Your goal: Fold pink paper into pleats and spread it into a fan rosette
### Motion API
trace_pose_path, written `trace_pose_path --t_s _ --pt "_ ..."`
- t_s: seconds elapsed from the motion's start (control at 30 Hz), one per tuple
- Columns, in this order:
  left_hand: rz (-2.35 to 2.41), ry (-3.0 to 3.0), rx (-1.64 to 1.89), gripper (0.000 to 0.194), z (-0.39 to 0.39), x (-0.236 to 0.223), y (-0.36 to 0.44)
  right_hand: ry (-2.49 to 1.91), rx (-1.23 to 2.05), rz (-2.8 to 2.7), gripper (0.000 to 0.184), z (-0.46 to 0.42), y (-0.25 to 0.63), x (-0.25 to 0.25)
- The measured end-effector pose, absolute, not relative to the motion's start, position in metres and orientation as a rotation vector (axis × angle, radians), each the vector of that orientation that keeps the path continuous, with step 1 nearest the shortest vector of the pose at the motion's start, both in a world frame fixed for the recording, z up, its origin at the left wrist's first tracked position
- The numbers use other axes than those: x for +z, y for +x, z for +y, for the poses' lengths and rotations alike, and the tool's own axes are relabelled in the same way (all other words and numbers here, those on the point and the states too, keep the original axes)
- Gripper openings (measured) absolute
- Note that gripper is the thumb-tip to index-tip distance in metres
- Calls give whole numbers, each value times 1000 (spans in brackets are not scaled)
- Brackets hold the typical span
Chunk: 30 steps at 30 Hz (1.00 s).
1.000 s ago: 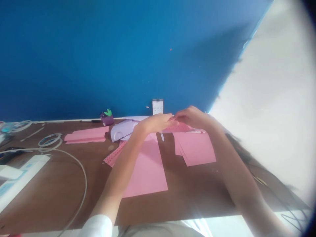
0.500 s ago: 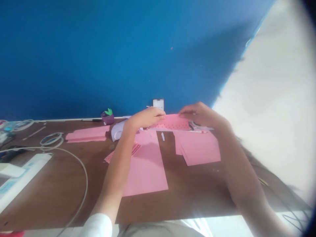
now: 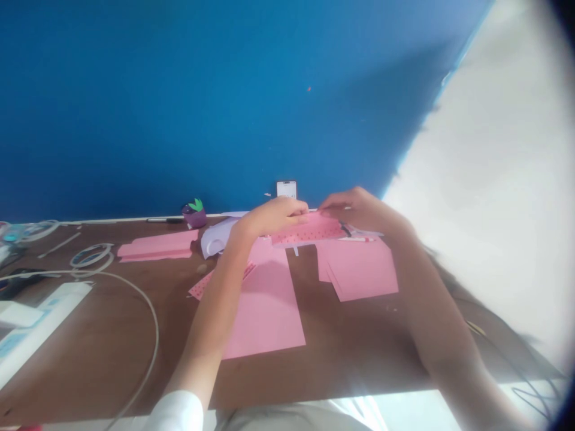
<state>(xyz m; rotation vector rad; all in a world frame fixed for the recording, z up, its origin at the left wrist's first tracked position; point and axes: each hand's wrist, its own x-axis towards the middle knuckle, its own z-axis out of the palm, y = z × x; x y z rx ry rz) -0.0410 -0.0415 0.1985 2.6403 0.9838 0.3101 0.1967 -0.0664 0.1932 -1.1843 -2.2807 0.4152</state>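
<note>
The left hand [image 3: 282, 215] has its thumb and fingers closed on the upper edge of a dotted pink paper [image 3: 308, 234], just over the far end of the long pink sheet [image 3: 269, 320]. The right hand [image 3: 353, 205] pinches the same dotted paper near its upper right corner, its fingertips bent down, beyond the long pink sheet and to its right. The dotted paper lies crosswise between the two hands, its dotted side toward the person and its left part overlapping the sheet's far end in view.

Slim whitish pieces [image 3: 363, 234] lie under the right hand, right of the long sheet; what they are is too blurred to tell. Nearer, also right of the sheet, smaller pink sheets [image 3: 362, 275] overlap one another on the brown tabletop [image 3: 345, 353]. A dotted strip [image 3: 200, 285] lies at the sheet's left edge, partly hidden by the left forearm. Crumpled lilac paper [image 3: 214, 238] sits at its far left corner, and a folded pink paper [image 3: 157, 246] farther left. Beyond the sheet, a phone [image 3: 286, 189] stands upright by the blue wall [image 3: 251, 108]; a purple pot [image 3: 194, 217] with green leaves stands to the sheet's far left. Well left of the sheet are a coiled white cable [image 3: 92, 256] and a long white power strip [image 3: 54, 317].
</note>
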Motion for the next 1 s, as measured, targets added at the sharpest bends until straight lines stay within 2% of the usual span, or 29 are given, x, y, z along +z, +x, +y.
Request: trace_pose_path --t_s 0.3,0.63,0.87,1.0 --pt "940 2564 369 24 -40 194 -38 -1205 531 -2162 26 -77 201 201" --pt "935 2415 417 34 -39 191 -37 -1198 426 -2118 27 -68 205 196" --pt "927 2398 448 25 -38 186 -35 -1194 443 -2100 29 -68 205 196" --pt "889 2451 469 20 -36 184 -35 -1204 470 -2165 23 -70 205 198"
